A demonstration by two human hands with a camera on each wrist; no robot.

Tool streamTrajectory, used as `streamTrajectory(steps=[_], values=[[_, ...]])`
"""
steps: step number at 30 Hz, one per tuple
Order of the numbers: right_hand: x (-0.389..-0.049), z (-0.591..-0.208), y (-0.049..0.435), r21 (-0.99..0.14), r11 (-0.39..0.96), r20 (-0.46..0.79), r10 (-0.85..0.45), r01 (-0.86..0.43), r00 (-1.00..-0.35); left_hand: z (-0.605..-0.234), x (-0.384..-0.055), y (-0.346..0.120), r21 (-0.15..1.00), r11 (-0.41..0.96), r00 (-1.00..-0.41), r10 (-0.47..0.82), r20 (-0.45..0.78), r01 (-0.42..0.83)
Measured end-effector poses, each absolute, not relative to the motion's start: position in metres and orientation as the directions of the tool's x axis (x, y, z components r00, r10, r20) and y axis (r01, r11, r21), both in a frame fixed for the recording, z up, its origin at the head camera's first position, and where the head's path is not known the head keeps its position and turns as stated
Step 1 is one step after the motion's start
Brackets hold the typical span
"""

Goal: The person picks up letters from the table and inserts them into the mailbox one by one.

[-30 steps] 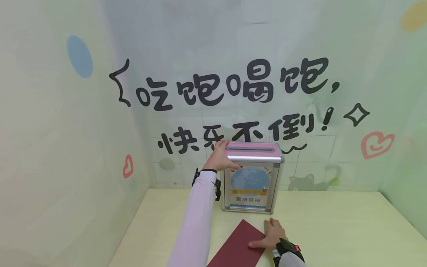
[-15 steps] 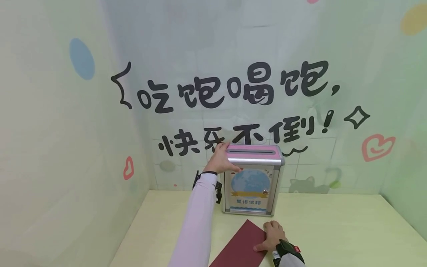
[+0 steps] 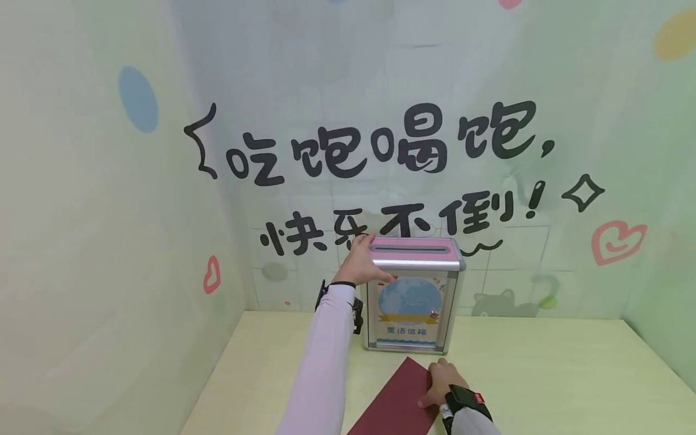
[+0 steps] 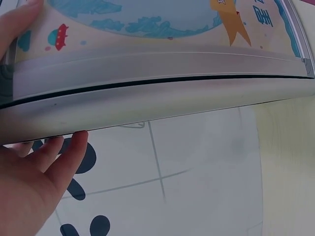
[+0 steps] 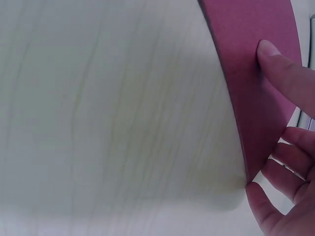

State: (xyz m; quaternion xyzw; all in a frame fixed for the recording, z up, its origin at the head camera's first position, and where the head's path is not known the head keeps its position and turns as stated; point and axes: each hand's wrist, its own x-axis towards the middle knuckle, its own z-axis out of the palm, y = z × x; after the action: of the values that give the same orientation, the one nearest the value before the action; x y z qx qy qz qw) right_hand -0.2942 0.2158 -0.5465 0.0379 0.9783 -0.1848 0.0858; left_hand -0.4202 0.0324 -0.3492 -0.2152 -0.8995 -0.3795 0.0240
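Observation:
On the table stands an upright letter box [image 3: 405,302] with a silver frame, a pink top with a slot [image 3: 411,248] and a printed globe on its front. My left hand [image 3: 360,261] grips its upper left edge, thumb on the front, fingers along the side in the left wrist view, where the box's silver side [image 4: 162,105] fills the middle. In front of the box lies a dark red flat card or envelope [image 3: 399,396]. My right hand [image 3: 443,385] holds its right edge, thumb on top; in the right wrist view fingertips touch the edge of the card [image 5: 251,113].
The pale wood-grain table [image 3: 544,368] extends to both sides. Close behind the box rises a back wall [image 3: 304,78] with large black lettering. Side walls [image 3: 109,241] bound the table at left and right.
The red card has slid a little to the right, under my right thumb, and my right hand has shifted slightly left. My left hand keeps its hold on the box. The head view has tilted slightly.

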Motion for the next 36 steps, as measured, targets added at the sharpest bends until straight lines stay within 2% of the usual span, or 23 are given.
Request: streamTrajectory(steps=[5,10,18,26,30,36], values=[[-0.292,-0.542,0.217,-0.357,0.926,-0.194,0.052,0.12,-0.98,-0.351,-0.42,0.035,0.683,0.606,-0.905,0.369,0.211,0.407],[-0.287,-0.542,0.23,-0.42,0.899,-0.205,0.04,0.125,-0.978,-0.35,-0.417,0.037,0.68,0.6,-0.899,0.374,0.227,0.422],[-0.276,-0.546,0.276,-0.556,0.831,-0.003,0.02,0.018,-1.0,-0.355,-0.418,0.039,0.688,0.603,-0.906,0.371,0.206,0.403],[-0.266,-0.53,0.318,-0.559,0.828,0.094,0.022,-0.034,-0.995,-0.353,-0.417,0.038,0.694,0.601,-0.908,0.367,0.202,0.397],[-0.263,-0.521,0.339,-0.567,0.823,0.07,0.014,-0.028,-0.997,-0.353,-0.417,0.038,0.693,0.6,-0.906,0.369,0.205,0.401],[-0.261,-0.503,0.363,-0.697,0.714,-0.056,0.03,0.061,-0.998,-0.351,-0.417,0.037,0.684,0.601,-0.902,0.376,0.214,0.413]])
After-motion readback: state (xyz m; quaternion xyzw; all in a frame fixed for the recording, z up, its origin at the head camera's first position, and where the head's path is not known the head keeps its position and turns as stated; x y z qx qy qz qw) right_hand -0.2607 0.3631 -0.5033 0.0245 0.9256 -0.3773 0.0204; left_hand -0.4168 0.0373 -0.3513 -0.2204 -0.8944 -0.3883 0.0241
